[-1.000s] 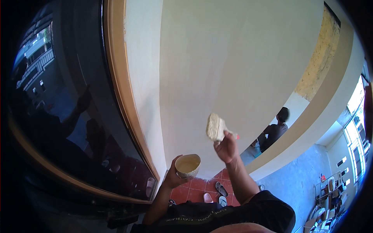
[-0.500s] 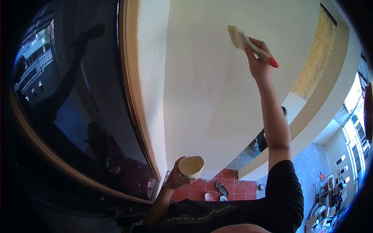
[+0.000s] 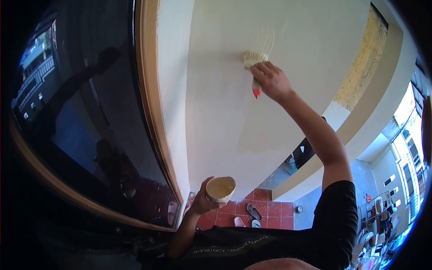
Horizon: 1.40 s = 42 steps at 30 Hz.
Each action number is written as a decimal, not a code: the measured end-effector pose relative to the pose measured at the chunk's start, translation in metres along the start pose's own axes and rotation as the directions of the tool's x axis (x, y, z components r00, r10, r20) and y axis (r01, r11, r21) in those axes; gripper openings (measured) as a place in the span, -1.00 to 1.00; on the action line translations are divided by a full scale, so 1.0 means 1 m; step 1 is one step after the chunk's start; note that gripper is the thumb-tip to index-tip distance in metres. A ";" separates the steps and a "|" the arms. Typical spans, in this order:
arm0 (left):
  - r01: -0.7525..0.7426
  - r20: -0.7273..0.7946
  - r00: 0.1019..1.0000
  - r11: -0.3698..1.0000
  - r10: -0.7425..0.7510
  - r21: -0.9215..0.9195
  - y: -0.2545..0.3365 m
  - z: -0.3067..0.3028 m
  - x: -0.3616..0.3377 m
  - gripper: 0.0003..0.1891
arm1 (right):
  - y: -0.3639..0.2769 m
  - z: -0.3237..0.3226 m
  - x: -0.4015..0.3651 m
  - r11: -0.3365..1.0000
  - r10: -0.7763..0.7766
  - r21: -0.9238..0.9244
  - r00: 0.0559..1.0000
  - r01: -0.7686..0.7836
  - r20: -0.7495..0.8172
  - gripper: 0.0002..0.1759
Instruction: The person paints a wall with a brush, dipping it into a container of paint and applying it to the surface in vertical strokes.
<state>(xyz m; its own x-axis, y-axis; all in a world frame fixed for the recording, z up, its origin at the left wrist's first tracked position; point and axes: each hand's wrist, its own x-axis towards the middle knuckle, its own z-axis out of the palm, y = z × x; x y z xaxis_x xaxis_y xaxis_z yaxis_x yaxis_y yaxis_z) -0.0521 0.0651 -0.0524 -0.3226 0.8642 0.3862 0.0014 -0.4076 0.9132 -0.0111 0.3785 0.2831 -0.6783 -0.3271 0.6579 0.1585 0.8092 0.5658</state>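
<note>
A: Where is the brush (image 3: 254, 58)?
B: Up at the pale wall (image 3: 225, 117), head against it as far as I can tell. The right hand (image 3: 273, 82) has it.
A: How is that grip?
B: Narrow, fingers and thumb closed on the brush close to its head. The handle slants down out of the hand and ends in a red tip (image 3: 256, 93).
A: Any marks by it?
B: Thin, pale streaks (image 3: 266, 38) run up the wall from the bristles.
A: And the left hand (image 3: 203, 203)?
B: Its grip is curved around the side of a cup (image 3: 221, 198), well below the brush. The cup's mouth faces up, with something pale yellow inside.
A: What lies under that?
B: A red tile floor (image 3: 225, 219), with a dark sandal (image 3: 254, 211) and a pink sandal (image 3: 239, 222) near each other.
A: What stands to the left?
B: A wooden frame (image 3: 151, 90) beside dark glass (image 3: 103, 130) that reflects a raised arm.
A: Anyone else?
B: Dark clothing (image 3: 305, 152) shows past the wall's right edge; the rest of that person is mostly hidden.
</note>
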 end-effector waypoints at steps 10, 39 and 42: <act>-0.015 0.016 1.000 1.000 0.016 -0.021 0.003 0.002 0.004 0.08 | 0.083 -0.030 0.086 0.909 0.323 0.203 0.922 -0.365 0.214 -0.73; 0.013 -0.006 1.000 0.999 -0.013 -0.042 0.002 0.004 0.003 0.08 | 0.051 -0.075 0.102 0.979 0.178 0.107 0.984 -0.175 -0.024 -0.77; 0.013 -0.004 1.000 1.000 -0.013 0.003 0.000 0.002 0.004 0.08 | 0.058 -0.071 0.093 0.983 0.046 -0.165 0.982 -0.076 -0.181 -0.77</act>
<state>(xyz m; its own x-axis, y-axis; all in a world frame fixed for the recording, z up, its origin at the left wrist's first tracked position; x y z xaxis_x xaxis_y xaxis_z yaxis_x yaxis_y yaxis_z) -0.0513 0.0691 -0.0505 -0.3264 0.8681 0.3739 -0.0003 -0.3957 0.9184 -0.0142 0.3607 0.4126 -0.5293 -0.3725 0.7623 0.3259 0.7403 0.5880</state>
